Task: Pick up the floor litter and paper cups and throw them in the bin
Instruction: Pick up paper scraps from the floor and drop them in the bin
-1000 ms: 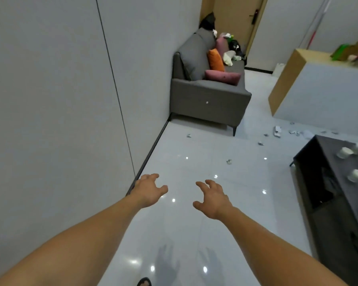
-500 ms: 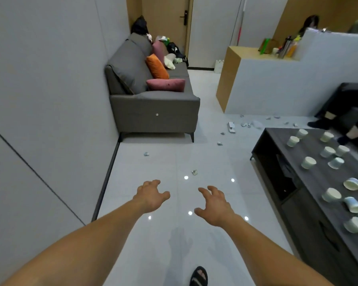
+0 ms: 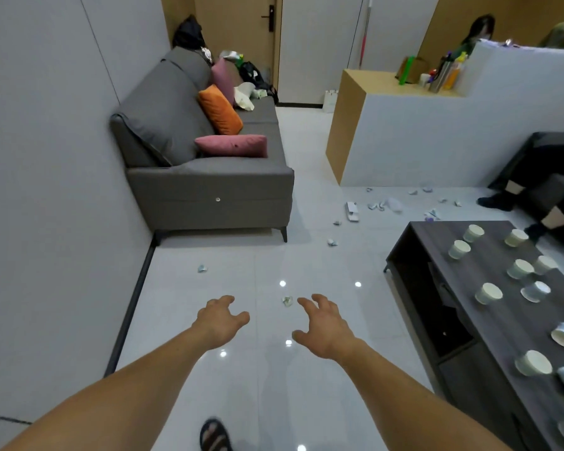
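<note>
Both my arms reach out over the white tiled floor. My left hand (image 3: 220, 319) and my right hand (image 3: 323, 323) hold nothing, fingers loosely spread. A small crumpled scrap of paper (image 3: 287, 301) lies on the floor just past my right fingertips. Another scrap (image 3: 202, 268) lies near the wall, one more (image 3: 332, 242) further off, and several pieces of litter (image 3: 385, 205) are scattered by the white partition. Several white paper cups (image 3: 488, 292) stand or lie on the dark coffee table (image 3: 437, 236) at the right. No bin is in view.
A grey sofa (image 3: 209, 190) with cushions stands against the left wall. A white and wood partition (image 3: 404, 138) stands at the back right. A seated person's legs (image 3: 518, 196) show at the far right. My sandalled foot (image 3: 214, 436) is at the bottom edge.
The view has swung right and moved forward: the coffee table with cups and the floor litter have come into view. My hands stay outstretched and hold nothing.
</note>
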Motion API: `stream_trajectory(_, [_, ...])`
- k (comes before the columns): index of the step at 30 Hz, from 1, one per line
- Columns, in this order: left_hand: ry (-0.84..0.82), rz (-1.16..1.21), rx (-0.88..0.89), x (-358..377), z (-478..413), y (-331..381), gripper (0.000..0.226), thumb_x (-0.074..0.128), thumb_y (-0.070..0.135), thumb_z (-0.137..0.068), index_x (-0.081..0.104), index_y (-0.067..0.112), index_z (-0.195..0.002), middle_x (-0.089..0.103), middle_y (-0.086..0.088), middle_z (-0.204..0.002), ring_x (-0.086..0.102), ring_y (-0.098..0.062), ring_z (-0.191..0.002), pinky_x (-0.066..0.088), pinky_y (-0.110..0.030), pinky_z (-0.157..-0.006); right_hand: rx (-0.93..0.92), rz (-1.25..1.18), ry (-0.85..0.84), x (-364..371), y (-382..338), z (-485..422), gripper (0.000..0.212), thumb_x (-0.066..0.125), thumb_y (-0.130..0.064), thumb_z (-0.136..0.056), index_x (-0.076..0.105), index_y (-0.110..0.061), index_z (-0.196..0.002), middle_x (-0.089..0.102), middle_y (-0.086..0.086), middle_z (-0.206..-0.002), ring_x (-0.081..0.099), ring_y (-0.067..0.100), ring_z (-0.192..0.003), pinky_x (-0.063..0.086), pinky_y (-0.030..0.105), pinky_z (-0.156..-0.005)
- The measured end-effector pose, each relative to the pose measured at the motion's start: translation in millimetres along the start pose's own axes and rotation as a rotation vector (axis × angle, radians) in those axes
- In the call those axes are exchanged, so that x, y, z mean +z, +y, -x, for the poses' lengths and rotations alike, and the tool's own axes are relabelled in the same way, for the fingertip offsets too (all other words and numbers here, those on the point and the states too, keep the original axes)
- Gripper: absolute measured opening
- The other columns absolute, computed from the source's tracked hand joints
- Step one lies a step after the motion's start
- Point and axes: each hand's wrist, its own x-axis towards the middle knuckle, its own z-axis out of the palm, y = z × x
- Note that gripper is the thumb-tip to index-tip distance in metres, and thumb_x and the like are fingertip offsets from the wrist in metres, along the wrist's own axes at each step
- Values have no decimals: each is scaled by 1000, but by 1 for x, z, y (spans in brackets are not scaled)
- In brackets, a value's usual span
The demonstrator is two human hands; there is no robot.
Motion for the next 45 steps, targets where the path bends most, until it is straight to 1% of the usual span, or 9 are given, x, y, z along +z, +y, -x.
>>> stream_trajectory(9, [-103, 13, 66, -50, -169, 59, 68, 52, 46, -90, 28, 21, -148, 27, -10, -152, 35, -32, -134, 37, -41, -107, 129, 40, -52, -46, 8, -141, 79, 60, -46, -89, 18, -28, -153, 9, 3, -160, 12, 25, -146, 31, 46, -113])
stream_trajectory(12, [-117, -6, 86, -69, -215, 77, 69, 53, 47, -89, 28, 22, -148, 26, -9, -152, 35, -32, -134, 36, -41, -108, 164, 16, -42, -60, 9, -183, 79, 61, -45, -89, 19, -27, -153, 10, 2, -160, 13, 24, -145, 32, 45, -113])
stream_trajectory(21, [-207, -48, -13, -86, -333, 114, 70, 53, 47, -88, 26, 23, -149, 25, -8, -152, 36, -31, -133, 37, -41, -106, 134, -19, -160, -82, 30, -323, 82, 63, -44, -87, 18, -27, -154, 9, 2, -160, 13, 25, -145, 32, 42, -113])
stream_trajectory(28, [-202, -12, -224, -66, -438, 140, 67, 54, 45, -89, 29, 22, -147, 30, -8, -150, 40, -29, -131, 39, -39, -105, 52, -23, -323, -69, 85, -471, 80, 61, -43, -88, 17, -27, -153, 9, 2, -160, 14, 25, -145, 34, 42, -112])
stream_trajectory(32, [-275, -5, -315, -20, -505, 140, 67, 53, 46, -90, 28, 23, -148, 29, -6, -151, 39, -25, -132, 36, -37, -108, 56, -23, -402, -27, 126, -543, 78, 58, -43, -89, 16, -28, -153, 10, 0, -160, 15, 24, -145, 36, 43, -110])
stream_trajectory(35, [-322, 19, -343, 33, -564, 126, 66, 53, 47, -89, 28, 25, -147, 31, -4, -150, 40, -22, -131, 35, -36, -109, 90, -40, -464, 30, 161, -591, 76, 57, -42, -89, 18, -29, -153, 12, -1, -159, 17, 23, -143, 38, 42, -108])
stream_trajectory(39, [-399, 5, -335, 123, -655, 79, 66, 53, 47, -90, 28, 25, -148, 29, -3, -152, 38, -21, -133, 33, -32, -108, 126, -26, -524, 132, 202, -651, 75, 57, -40, -88, 17, -32, -151, 13, -2, -157, 19, 23, -141, 40, 41, -105])
stream_trajectory(43, [-448, -9, -338, 210, -744, 12, 67, 53, 47, -91, 27, 24, -148, 30, -6, -151, 38, -24, -133, 33, -34, -109, 161, 16, -528, 250, 238, -705, 78, 59, -42, -89, 15, -31, -151, 13, 0, -156, 22, 24, -140, 41, 43, -103])
stream_trajectory(45, [-439, 10, -347, 248, -777, -22, 66, 54, 45, -90, 30, 22, -147, 33, -7, -150, 40, -25, -132, 34, -29, -104, 166, 47, -531, 306, 254, -729, 80, 61, -43, -88, 15, -30, -151, 14, 1, -155, 23, 26, -138, 42, 45, -100])
